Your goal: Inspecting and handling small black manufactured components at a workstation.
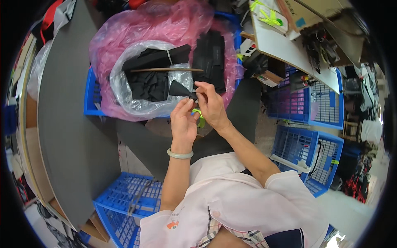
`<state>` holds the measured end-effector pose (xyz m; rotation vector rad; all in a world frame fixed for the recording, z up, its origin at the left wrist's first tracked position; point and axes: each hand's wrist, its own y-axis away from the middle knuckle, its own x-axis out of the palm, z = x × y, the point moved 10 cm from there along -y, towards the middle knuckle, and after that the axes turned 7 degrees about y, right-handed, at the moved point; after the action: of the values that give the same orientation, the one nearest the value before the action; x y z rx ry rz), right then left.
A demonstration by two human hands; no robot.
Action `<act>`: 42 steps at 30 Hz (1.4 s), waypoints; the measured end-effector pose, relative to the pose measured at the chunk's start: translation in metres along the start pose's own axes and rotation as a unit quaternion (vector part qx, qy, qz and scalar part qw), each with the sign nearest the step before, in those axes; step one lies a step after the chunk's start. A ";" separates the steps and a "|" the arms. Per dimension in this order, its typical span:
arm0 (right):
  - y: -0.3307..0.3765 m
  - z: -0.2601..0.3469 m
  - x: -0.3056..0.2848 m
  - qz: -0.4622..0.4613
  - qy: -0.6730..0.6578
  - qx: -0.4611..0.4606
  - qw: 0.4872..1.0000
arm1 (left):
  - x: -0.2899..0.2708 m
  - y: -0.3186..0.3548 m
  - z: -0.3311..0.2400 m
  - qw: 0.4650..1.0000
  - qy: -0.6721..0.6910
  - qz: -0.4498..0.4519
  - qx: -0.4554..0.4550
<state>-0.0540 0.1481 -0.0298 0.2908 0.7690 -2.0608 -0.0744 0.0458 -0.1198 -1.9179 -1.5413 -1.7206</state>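
left hand point(183, 124) and right hand point(212, 106) pinch a black piece point(178, 88) at near edge of blue crate point(92, 110). black strips point(209, 53) bagged inside.

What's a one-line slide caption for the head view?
Left hand and right hand hold a flared black piece at a blue crate lined with pink plastic.

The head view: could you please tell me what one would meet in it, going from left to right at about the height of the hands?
Large dark grey flat board, heap of small black fabric pieces, bare left hand, bare right hand, blue plastic mesh basket.
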 end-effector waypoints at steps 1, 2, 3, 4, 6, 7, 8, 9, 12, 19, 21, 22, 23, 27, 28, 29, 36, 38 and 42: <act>-0.003 0.009 0.000 -0.009 0.002 -0.009 1.000 | -0.004 0.001 -0.006 1.000 0.006 -0.007 0.008; -0.003 0.008 0.001 0.001 -0.034 0.074 0.997 | -0.003 0.002 -0.007 1.000 0.019 0.012 -0.011; -0.008 0.012 0.006 0.012 -0.038 0.072 0.997 | -0.002 0.002 -0.008 0.999 0.031 0.032 -0.029; -0.002 -0.019 0.018 -0.005 -0.289 0.246 0.925 | -0.003 0.003 -0.009 0.997 0.051 0.044 -0.038; 0.023 -0.037 0.057 0.008 -0.561 0.436 0.703 | -0.008 0.002 -0.011 0.996 0.061 0.059 -0.032; 0.025 -0.040 0.057 0.013 -0.560 0.438 0.704 | -0.006 0.001 -0.012 0.994 0.065 0.079 -0.031; 0.026 -0.036 0.063 0.056 -0.588 0.436 0.678 | -0.008 0.001 -0.013 0.994 0.069 0.078 -0.026; 0.028 -0.030 0.068 0.099 -0.615 0.434 0.651 | -0.012 0.002 -0.014 0.997 0.036 0.065 -0.007; 0.016 -0.019 0.056 0.153 -0.490 0.375 0.772 | -0.014 0.007 -0.029 0.999 0.004 0.045 0.029; 0.010 -0.004 0.044 0.176 -0.349 0.316 0.864 | 0.000 0.017 -0.038 0.996 0.019 0.080 0.037; 0.014 -0.006 0.048 0.167 -0.378 0.325 0.851 | -0.002 0.017 -0.039 0.997 -0.001 0.071 0.039; 0.014 -0.005 0.047 0.150 -0.358 0.318 0.865 | -0.006 0.016 -0.041 0.997 -0.031 0.051 0.056; 0.013 -0.004 0.046 0.133 -0.338 0.310 0.879 | -0.010 0.015 -0.043 0.995 -0.061 0.031 0.074; 0.011 0.001 0.046 0.110 -0.250 0.244 0.931 | -0.009 0.016 -0.050 0.986 -0.112 0.019 0.118; 0.008 0.002 0.048 0.105 -0.258 0.225 0.934 | -0.008 0.017 -0.050 0.988 -0.096 0.017 0.120; 0.005 0.003 0.048 0.100 -0.265 0.207 0.936 | -0.007 0.017 -0.050 0.989 -0.081 0.015 0.121; 0.044 -0.014 0.082 0.185 -0.516 0.472 0.691 | -0.027 0.020 -0.048 0.997 -0.023 0.012 0.079; 0.040 -0.012 0.086 0.211 -0.579 0.464 0.636 | -0.016 0.025 -0.047 0.997 -0.024 0.025 0.072; 0.032 0.007 0.095 0.267 -0.593 0.426 0.629 | -0.028 0.018 -0.051 0.996 0.013 0.015 0.084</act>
<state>-0.0823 0.0673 -0.0827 -0.3346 -1.0380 -1.3838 -0.0893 -0.0128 -0.1158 -1.8205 -1.5849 -1.5423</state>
